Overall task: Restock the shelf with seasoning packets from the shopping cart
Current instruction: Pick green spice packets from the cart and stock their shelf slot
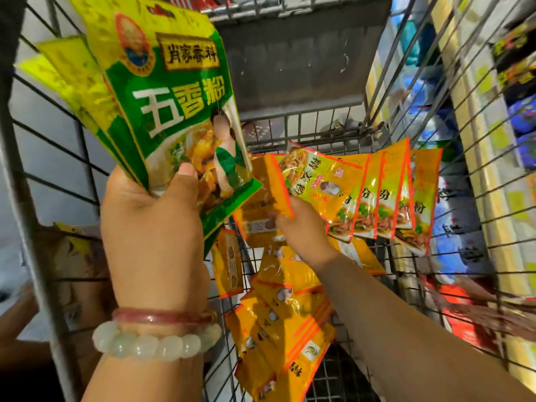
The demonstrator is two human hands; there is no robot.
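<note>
Left hand [150, 224] raised, gripping green packets [162, 91]; right hand [301, 224] pinching orange packets [362, 192].

It was a shop, a grocery aisle by the look of it. A wire shopping cart [290, 134] held loose orange seasoning packets [278, 314], and stocked shelves [493, 111] of packaged goods stood just beside it.
</note>
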